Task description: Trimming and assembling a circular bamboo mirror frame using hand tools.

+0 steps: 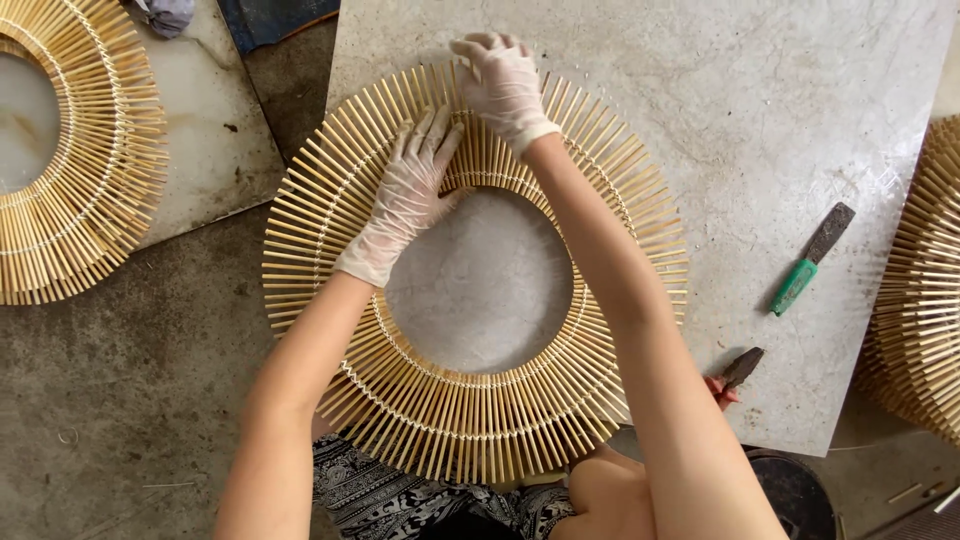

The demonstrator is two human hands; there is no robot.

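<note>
The bamboo stick ring (470, 400) lies flat on the stone slab (780, 120), overlapping the slab's near-left edge, with part of it over the concrete floor (120, 380). Sticks radiate outward from an open circular centre and are bound by light cord in concentric rows.

The left hand (405, 200), in a thin white glove, rests flat with fingers extended on the ring's far-left section. The right hand (500, 80), also gloved, is curled at the ring's far edge, fingertips pinching the stick ends.

A green-handled knife (810, 262) lies on the slab toward its right edge, well apart from the ring. A red-handled tool (735, 372) lies near the slab's near edge. A second ring (90, 150) rests on another slab to the left; a third ring (925, 290) is at the right.
</note>
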